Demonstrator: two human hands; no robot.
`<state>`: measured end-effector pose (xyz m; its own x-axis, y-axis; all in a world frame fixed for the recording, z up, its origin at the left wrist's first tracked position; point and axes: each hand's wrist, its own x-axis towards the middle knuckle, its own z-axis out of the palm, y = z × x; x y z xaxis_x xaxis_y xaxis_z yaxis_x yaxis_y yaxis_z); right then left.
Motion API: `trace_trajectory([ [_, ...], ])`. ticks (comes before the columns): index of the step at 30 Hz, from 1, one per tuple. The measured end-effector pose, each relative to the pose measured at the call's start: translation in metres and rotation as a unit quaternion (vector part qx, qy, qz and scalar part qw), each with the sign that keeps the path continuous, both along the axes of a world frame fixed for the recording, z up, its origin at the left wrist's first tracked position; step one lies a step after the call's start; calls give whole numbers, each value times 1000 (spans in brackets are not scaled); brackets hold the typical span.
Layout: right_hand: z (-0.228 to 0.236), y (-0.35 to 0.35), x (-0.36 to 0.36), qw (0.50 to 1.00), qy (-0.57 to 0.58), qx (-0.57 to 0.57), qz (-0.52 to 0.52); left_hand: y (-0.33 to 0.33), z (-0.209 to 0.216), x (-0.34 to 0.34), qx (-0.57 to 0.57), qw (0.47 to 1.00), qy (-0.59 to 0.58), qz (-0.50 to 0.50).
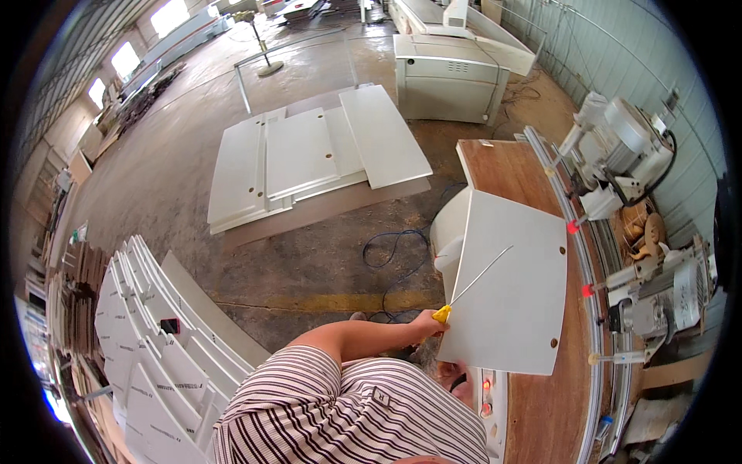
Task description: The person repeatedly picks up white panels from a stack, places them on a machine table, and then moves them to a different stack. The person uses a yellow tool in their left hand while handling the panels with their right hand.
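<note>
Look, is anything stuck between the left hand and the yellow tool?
No, nothing visible: the left hand grips the yellow tool directly, and the tool's thin rod reaches out over the white panel.

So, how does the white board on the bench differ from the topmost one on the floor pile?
The bench board shows two round brown spots near its right edge; the pile board shows none.
A yellow-handled rod reaches over the bench board, while nothing crosses the pile board, which lies on other panels.
Both are white and four-sided.
</note>
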<state>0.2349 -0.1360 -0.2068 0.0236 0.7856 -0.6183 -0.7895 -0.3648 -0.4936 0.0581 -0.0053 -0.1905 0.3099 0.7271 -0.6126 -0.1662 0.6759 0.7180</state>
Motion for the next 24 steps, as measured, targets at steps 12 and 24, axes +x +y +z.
trace_trajectory([
  [12, 18, 22, 11, 993, -34, 26, -108, 80, 50, -201, 42, 990, 2, -137],
  [24, 130, 158, -124, 994, -44, 89, -53, 133, 89, -331, 91, 995, -16, -38],
])
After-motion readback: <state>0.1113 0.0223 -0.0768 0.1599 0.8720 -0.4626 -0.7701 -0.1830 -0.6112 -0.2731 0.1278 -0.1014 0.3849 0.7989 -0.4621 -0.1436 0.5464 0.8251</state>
